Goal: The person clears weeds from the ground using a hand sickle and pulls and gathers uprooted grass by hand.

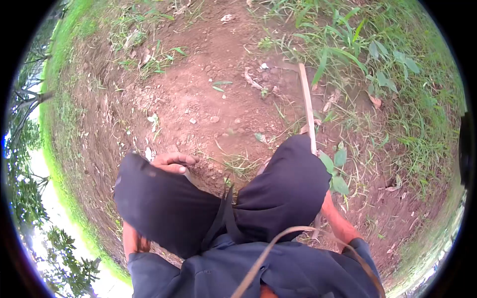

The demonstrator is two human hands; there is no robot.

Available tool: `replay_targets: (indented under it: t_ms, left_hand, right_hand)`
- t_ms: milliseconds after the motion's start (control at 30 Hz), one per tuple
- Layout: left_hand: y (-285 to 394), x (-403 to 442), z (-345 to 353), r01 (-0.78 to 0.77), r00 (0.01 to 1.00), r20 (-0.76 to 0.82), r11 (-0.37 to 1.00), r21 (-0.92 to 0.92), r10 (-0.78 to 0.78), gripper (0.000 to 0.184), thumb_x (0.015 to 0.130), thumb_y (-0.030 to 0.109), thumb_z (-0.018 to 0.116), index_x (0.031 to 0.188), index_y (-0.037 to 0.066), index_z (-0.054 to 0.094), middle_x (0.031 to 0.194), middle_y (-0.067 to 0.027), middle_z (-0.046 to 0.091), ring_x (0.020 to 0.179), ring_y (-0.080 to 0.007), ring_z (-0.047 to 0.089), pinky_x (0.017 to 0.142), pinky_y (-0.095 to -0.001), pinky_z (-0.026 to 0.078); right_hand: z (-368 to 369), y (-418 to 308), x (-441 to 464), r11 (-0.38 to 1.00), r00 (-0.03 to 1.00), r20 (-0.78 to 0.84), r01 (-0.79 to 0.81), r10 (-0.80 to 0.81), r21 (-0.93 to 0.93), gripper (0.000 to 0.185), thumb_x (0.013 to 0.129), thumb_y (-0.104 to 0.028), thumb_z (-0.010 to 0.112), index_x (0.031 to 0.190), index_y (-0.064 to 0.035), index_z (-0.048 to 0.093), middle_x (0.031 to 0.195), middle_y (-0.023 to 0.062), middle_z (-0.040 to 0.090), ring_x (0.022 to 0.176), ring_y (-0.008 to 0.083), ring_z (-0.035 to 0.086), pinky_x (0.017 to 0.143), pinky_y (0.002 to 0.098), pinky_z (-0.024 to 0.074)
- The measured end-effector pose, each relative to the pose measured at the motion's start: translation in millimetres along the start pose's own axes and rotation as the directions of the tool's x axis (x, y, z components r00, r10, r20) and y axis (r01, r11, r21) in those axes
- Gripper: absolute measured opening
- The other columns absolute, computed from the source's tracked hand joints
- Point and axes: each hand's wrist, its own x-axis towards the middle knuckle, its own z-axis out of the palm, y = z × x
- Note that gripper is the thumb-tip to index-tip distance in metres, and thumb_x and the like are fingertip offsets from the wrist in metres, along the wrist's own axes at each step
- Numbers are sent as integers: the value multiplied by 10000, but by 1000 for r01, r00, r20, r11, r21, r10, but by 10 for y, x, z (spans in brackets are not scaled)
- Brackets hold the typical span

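My left hand [175,160] shows just past my left knee, low over the bare soil [198,109]. Its fingers are loosely stretched to the right with the thumb apart, and I see nothing held in it. A small pale patch below the fingers cannot be made out. My right forearm [340,221] runs behind my right knee, which hides that hand. From behind the same knee a narrow wooden stick [306,99] extends forward over the ground. Whether my right hand grips it is hidden.
My bent knees in dark trousers [280,191] fill the lower middle. Green grass [427,129] and leafy weeds [340,171] grow on the right. Dry leaves [253,79] and small stones lie on the soil. Trees [25,174] stand at far left. A tan strap [293,229] curves across my shirt.
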Motion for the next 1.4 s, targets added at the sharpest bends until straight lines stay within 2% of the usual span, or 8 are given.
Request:
replay_targets:
  t_ms: [33,133,233,300,400,467,1067,1400]
  left_hand:
    - [188,-26,52,-46,999,8,989,138,45,327,890,129,612,1186,-9,613,1358,-142,539,1309,-235,447,1115,-390,288]
    - [906,-184,508,-106,984,-117,970,220,134,375,831,221,597,1107,-32,625,1250,-142,585,1228,-258,508,1089,-375,322]
    - [1229,8,563,-172,971,-91,909,380,221,401,806,259,597,1087,-25,628,1208,-135,609,1161,-252,553,1053,-364,358]
    - [1345,289,538,-259,958,31,816,517,284,381,829,240,581,1121,0,630,1154,-130,638,1123,-233,570,1010,-348,393]
    - [1744,683,837,-20,952,-200,700,714,231,372,855,251,581,1144,23,630,1154,-144,639,1111,-255,586,972,-346,426]
    - [1631,1338,579,-177,965,51,495,851,258,394,861,288,600,1164,37,619,1151,-161,635,1101,-285,599,948,-365,451]
    - [1641,3711,534,-282,834,-142,633,721,533,463,831,191,615,1234,-20,530,1164,-207,576,1017,-293,630,804,-390,550]
    - [1698,3991,277,-359,795,50,403,842,604,567,808,215,665,1311,35,472,1195,-195,502,1077,-355,549,930,-448,452]
  right_hand:
    - [-141,-359,71,848,949,11,287,-315,-445,102,747,-179,617,708,-149,706,679,55,598,909,311,576,702,406,466]
    - [-41,-719,-296,924,881,-279,363,-383,-121,112,782,-136,606,857,-68,653,826,154,603,823,374,594,610,464,468]
    - [236,-257,-862,895,953,-74,248,-295,-372,222,816,-115,587,1019,-24,592,874,188,580,784,411,588,593,520,458]
    - [281,-427,-1178,986,991,-80,-112,103,-125,221,839,-109,561,1038,-13,575,937,206,571,785,412,582,608,521,461]
    - [418,-657,-1095,979,964,-181,-203,197,-18,213,847,-119,562,1031,-13,575,922,203,575,778,408,583,611,515,461]
    - [543,-771,-1029,969,945,-218,-245,245,27,208,852,-126,562,1026,-12,576,911,200,577,773,405,584,613,512,462]
    - [1019,-1652,-143,887,823,-373,-306,429,345,198,901,-189,564,982,-10,581,818,178,595,731,381,589,632,478,463]
    - [766,-2074,186,815,693,-474,-303,544,493,219,927,-224,565,958,-8,584,766,165,606,708,367,591,643,460,463]
